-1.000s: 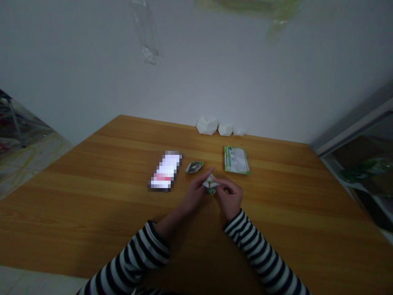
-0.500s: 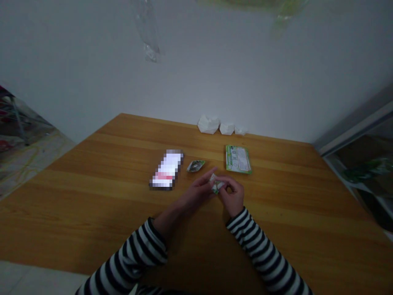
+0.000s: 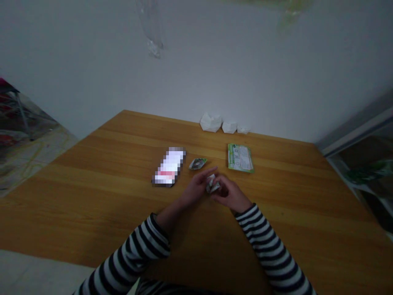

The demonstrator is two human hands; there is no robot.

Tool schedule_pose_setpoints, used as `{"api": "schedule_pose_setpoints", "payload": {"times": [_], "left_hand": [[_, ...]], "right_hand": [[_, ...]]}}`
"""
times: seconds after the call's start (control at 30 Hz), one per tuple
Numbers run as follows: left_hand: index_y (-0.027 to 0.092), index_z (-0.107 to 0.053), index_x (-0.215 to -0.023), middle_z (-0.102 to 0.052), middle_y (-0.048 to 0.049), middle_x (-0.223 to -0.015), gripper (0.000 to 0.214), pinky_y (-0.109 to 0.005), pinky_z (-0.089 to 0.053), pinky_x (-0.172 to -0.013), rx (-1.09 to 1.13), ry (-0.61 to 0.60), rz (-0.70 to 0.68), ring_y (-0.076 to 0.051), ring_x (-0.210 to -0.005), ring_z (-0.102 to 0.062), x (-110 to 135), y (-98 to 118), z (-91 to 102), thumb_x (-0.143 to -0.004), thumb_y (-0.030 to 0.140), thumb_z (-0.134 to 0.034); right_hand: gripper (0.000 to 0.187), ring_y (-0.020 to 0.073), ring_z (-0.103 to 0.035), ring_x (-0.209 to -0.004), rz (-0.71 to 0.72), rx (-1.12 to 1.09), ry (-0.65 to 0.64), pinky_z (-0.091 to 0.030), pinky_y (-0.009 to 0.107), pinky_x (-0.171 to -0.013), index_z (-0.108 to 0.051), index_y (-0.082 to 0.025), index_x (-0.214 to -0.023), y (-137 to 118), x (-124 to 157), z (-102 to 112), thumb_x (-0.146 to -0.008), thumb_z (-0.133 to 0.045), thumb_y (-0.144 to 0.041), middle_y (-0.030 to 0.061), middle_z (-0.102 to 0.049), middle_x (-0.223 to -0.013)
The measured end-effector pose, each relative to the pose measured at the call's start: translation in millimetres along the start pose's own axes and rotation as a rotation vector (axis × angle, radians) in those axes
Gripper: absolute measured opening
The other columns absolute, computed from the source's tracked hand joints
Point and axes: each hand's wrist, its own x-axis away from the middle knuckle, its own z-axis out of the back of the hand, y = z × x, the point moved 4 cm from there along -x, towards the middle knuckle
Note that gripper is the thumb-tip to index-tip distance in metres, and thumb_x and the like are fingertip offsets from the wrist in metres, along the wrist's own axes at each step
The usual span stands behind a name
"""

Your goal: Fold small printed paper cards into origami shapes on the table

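Observation:
Between my two hands, above the front middle of the wooden table (image 3: 129,143), is a small folded piece of printed paper or wrapper (image 3: 212,185), pale with dark and green marks. My left hand (image 3: 196,189) has it between thumb and fingers, with one finger stretched out past it. The bent fingers of my right hand (image 3: 231,194) pinch it from the right side. Just beyond my hands lies another folded piece, a silvery-green packet (image 3: 198,164). Farther right is a flat green-and-white printed packet (image 3: 240,158).
A lit phone (image 3: 170,166), its screen blurred out, lies left of my hands. Several white folded paper shapes (image 3: 211,122) stand in a row along the wall (image 3: 196,61). A shelf (image 3: 362,135) with green things borders the table on the right.
My right hand has turned and shifted its fingers on the folded piece, which now shows less green. The whole view has tilted slightly; the things on the table stay put.

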Motion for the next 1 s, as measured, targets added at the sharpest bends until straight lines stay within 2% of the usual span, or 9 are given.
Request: {"api": "schedule_pose_setpoints", "payload": {"times": [0.1, 0.2, 0.3, 0.37, 0.43, 0.57, 0.73, 0.9, 1.0], "left_hand": [[0.017, -0.070, -0.124, -0.070, -0.0127, -0.126, 0.039, -0.040, -0.045, -0.105, -0.087, -0.036, -0.070, -0.026, -0.116, -0.064, 1, 4, -3.3, -0.086, 0.027, -0.066], [0.015, -0.073, -0.118, -0.074, -0.0125, -0.117, 0.034, -0.042, -0.048, -0.101, -0.113, -0.093, -0.077, -0.026, -0.107, -0.068, 1, 7, -7.2, -0.089, 0.027, -0.062], [0.016, -0.072, -0.120, -0.070, -0.0141, -0.126, 0.038, -0.043, -0.044, -0.106, -0.115, -0.141, -0.070, -0.028, -0.117, -0.063, 2, 7, -7.9, -0.084, 0.030, -0.070], [0.019, -0.069, -0.126, -0.064, -0.0145, -0.137, 0.051, -0.043, -0.041, -0.109, -0.079, -0.181, -0.071, -0.029, -0.126, -0.058, 3, 6, -8.1, -0.078, 0.030, -0.079], [0.019, -0.067, -0.128, -0.065, -0.0150, -0.135, 0.058, -0.043, -0.043, -0.106, -0.011, -0.214, -0.055, -0.030, -0.122, -0.060, 3, 3, -8.5, -0.074, 0.032, -0.082], [0.015, -0.071, -0.122, -0.075, -0.0129, -0.113, 0.050, -0.041, -0.050, -0.094, 0.052, -0.190, 0.020, -0.026, -0.098, -0.068, 4, -4, -9.4, -0.075, 0.031, -0.080], [0.016, -0.076, -0.113, -0.076, -0.0107, -0.112, 0.035, -0.046, -0.045, -0.103, -0.094, -0.110, 0.007, -0.028, -0.107, -0.066, 4, -2, -11.5, -0.080, 0.025, -0.072], [0.016, -0.068, -0.128, -0.072, -0.0129, -0.121, 0.053, -0.046, -0.046, -0.104, -0.073, -0.148, 0.011, -0.028, -0.111, -0.066, 5, -3, -13.7, -0.077, 0.026, -0.077], [0.015, -0.067, -0.129, -0.072, -0.0137, -0.123, 0.059, -0.045, -0.047, -0.104, -0.080, -0.143, 0.018, -0.029, -0.112, -0.066, 5, -5, -12.6, -0.073, 0.025, -0.081]], "right_hand": [[0.023, 0.0168, -0.062, -0.079, 0.005, -0.026, -0.003, -0.049, 0.027, -0.071, -0.061, -0.022, -0.089, 2, -1, 2, -0.075, -0.079, -0.024, 0.0014, -0.066, -0.091], [0.014, 0.0133, -0.059, -0.065, -0.043, -0.128, 0.002, -0.047, 0.024, -0.060, -0.061, -0.021, -0.080, 11, -3, 4, -0.079, -0.074, -0.026, -0.0004, -0.064, -0.077], [0.013, 0.0110, -0.055, -0.050, -0.139, -0.224, 0.019, -0.043, 0.021, -0.048, -0.062, -0.020, -0.076, 23, -4, 4, -0.082, -0.070, -0.030, -0.0027, -0.060, -0.062], [0.016, 0.0116, -0.058, -0.050, -0.152, -0.270, 0.045, -0.047, 0.022, -0.049, -0.063, -0.020, -0.074, 27, -5, 5, -0.081, -0.070, -0.032, -0.0023, -0.062, -0.060], [0.018, 0.0127, -0.062, -0.052, -0.133, -0.298, 0.068, -0.051, 0.023, -0.052, -0.063, -0.020, -0.073, 27, -5, 6, -0.080, -0.072, -0.034, -0.0015, -0.064, -0.061], [0.019, 0.0141, -0.065, -0.055, -0.092, -0.327, 0.082, -0.054, 0.025, -0.054, -0.063, -0.019, -0.072, 24, -7, 8, -0.079, -0.074, -0.034, -0.0007, -0.067, -0.063], [0.020, 0.0142, -0.067, -0.058, -0.101, -0.377, 0.074, -0.056, 0.026, -0.056, -0.063, -0.019, -0.072, 22, -8, 7, -0.079, -0.075, -0.035, -0.0007, -0.068, -0.069], [0.021, 0.0130, -0.065, -0.056, -0.105, -0.396, 0.141, -0.055, 0.024, -0.055, -0.063, -0.019, -0.071, 24, -9, 8, -0.076, -0.077, -0.034, -0.0018, -0.066, -0.064], [0.023, 0.0134, -0.064, -0.054, -0.122, -0.384, 0.153, -0.055, 0.024, -0.054, -0.063, -0.019, -0.071, 27, -9, 7, -0.075, -0.078, -0.037, -0.0014, -0.066, -0.062]]}}
